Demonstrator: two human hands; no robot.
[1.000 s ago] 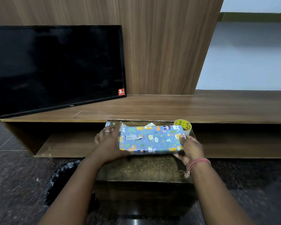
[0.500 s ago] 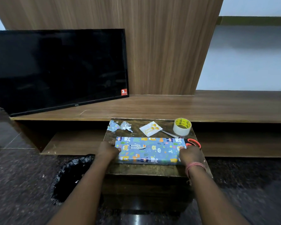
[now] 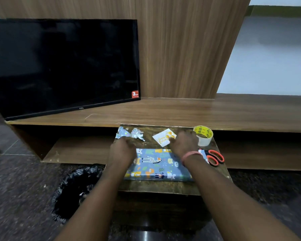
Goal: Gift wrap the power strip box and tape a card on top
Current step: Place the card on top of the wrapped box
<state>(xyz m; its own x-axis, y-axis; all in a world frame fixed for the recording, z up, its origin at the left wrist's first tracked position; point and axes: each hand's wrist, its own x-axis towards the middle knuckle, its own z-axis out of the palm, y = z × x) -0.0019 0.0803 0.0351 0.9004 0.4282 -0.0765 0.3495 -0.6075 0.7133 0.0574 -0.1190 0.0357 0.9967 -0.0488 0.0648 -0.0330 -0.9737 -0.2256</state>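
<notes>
My empty right hand (image 3: 183, 143) reaches the thin, light, easily creased card (image 3: 164, 137), best pinched by its edge; my left hand (image 3: 122, 150) hovers loosely open.

Your right hand (image 3: 184, 145) is hemmed in — the tape roll (image 3: 203, 135) sits just to its right, the scissors (image 3: 214, 157) just behind that, the card (image 3: 164, 139) touching its fingertips on the left. Bare tabletop (image 3: 147, 144) lies between your hands; paper scraps (image 3: 130, 133) crowd just ahead of your left hand (image 3: 122, 150).
</notes>
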